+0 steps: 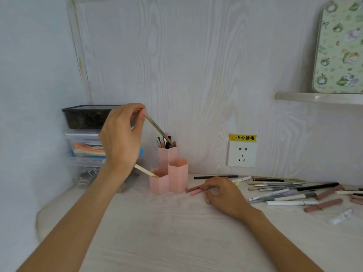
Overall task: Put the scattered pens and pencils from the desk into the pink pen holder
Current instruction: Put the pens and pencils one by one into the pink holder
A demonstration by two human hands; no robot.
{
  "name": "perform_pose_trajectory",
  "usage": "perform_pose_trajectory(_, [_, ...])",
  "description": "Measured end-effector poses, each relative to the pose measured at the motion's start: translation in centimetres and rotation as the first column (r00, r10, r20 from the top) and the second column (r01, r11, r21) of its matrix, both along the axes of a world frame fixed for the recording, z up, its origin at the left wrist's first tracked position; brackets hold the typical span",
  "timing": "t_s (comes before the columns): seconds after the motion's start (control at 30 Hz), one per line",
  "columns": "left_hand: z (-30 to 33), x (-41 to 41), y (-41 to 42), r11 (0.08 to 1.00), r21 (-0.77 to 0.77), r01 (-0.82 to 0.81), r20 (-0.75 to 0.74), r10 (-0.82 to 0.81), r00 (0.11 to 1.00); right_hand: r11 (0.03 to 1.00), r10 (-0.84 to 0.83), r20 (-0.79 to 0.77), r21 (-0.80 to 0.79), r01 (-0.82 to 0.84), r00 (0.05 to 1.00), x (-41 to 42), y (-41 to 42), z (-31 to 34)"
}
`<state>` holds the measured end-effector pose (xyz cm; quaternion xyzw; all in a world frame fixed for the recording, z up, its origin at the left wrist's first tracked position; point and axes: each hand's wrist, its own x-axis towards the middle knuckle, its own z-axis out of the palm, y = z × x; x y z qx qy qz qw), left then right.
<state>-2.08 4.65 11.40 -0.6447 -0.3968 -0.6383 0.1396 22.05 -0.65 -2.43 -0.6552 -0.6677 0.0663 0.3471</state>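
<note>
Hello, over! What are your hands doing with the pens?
Left hand lowering slim beige pen into pink hexagonal pen holder. Right hand pinching pink pens on desk. Nothing blocking.

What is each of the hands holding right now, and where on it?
Left hand pinches a beige pen by its upper end. Right hand grips pink pens near one end.

A white wall socket [242, 156] sat on the wood-grain wall [196, 65], with a yellow warning sticker [242, 137] just above it. Far left of the socket stood stacked plastic boxes [84, 142], topped by a black tray [86, 115]. Up right of the socket, a floral board [339, 48] rested on a shelf [318, 97].
</note>
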Motion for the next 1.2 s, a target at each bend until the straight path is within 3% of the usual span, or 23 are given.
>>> perform_pose_trajectory(0.13, [0.4,0.3,1.1,0.993,0.085,-0.077,-0.218,0.094,0.971,1.0,0.015,0.042,0.003,-0.015,0.999,0.0,0.1,-0.2])
perform_pose_trajectory(0.23, [-0.8,0.7,1.9,0.99,0.073,-0.121,-0.3,0.138,0.944,0.999,0.013,0.026,-0.036,-0.012,1.0,0.2,0.2,-0.1])
perform_pose_trajectory(0.5, [-5.2,2.6,3.4,0.957,-0.24,-0.165,-0.535,0.011,0.845,0.995,0.005,-0.024,-0.097,-0.008,1.0,0.2,0.4,0.3])
perform_pose_trajectory(0.63, [-6.0,3.5,2.5,0.971,-0.206,-0.123,-0.513,0.0,0.858,0.996,-0.001,-0.012,-0.087,0.0,1.0,0.0,0.4,0.5])
perform_pose_trajectory(0.73, [-7.4,4.8,-0.9,0.982,-0.18,0.062,-0.422,-0.134,0.897,0.998,-0.005,0.072,-0.059,0.009,0.997,-0.1,0.4,0.4])
perform_pose_trajectory(0.8, [-8.9,5.8,-3.0,0.909,-0.382,0.165,-0.389,-0.32,0.864,1.0,-0.019,0.077,0.006,0.019,0.997,0.1,0.4,0.3])
perform_pose_trajectory(0.9, [-11.3,7.2,-4.0,0.707,-0.687,0.169,-0.364,-0.536,0.762,0.984,-0.105,0.085,0.15,0.092,0.991,0.5,0.4,0.5])
perform_pose_trajectory(0.97, [-12.0,8.1,-4.0,0.643,-0.752,0.149,-0.354,-0.583,0.731,0.939,-0.194,0.025,0.293,0.179,0.981,0.9,0.3,1.0])
perform_pose_trajectory(1.07, [-12.3,10.1,-4.1,0.622,-0.771,0.137,-0.358,-0.601,0.715,0.838,-0.236,-0.217,0.447,0.312,0.947,1.3,0.0,2.2])
perform_pose_trajectory(1.2, [-12.6,12.5,-3.9,0.651,-0.744,0.147,-0.398,-0.609,0.686,0.768,-0.181,-0.505,0.463,0.442,0.844,1.2,-0.3,3.0])
